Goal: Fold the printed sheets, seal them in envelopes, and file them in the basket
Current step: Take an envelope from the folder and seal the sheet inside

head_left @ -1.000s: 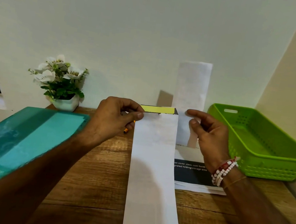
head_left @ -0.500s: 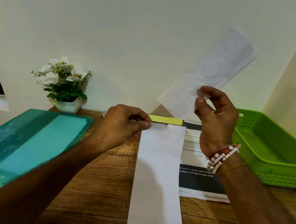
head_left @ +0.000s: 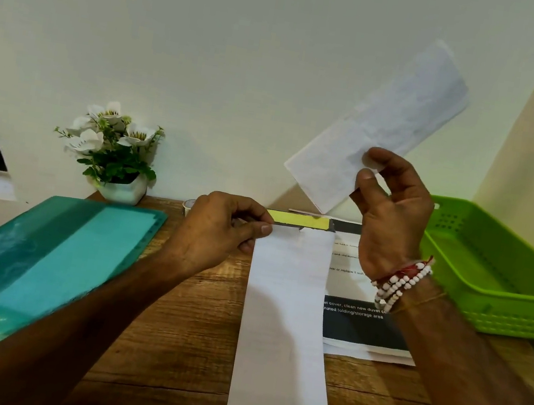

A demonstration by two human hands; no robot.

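left hand (head_left: 220, 230): pinches the far end of the long white envelope (head_left: 285, 326), by its yellow adhesive strip (head_left: 297, 219).
right hand (head_left: 392, 214): grips the folded sheet (head_left: 377, 128) at its lower edge, raised above the envelope mouth.
handling: paper looks light and limp; i think holding near the edge is best, gently.
count: one envelope, one folded sheet, one printed sheet (head_left: 361, 324) under the right wrist, one green basket (head_left: 504, 272) to the right of the right hand.

envelope (head_left: 285, 326) white | flap strip (head_left: 297, 219) yellow | basket (head_left: 504, 272) green
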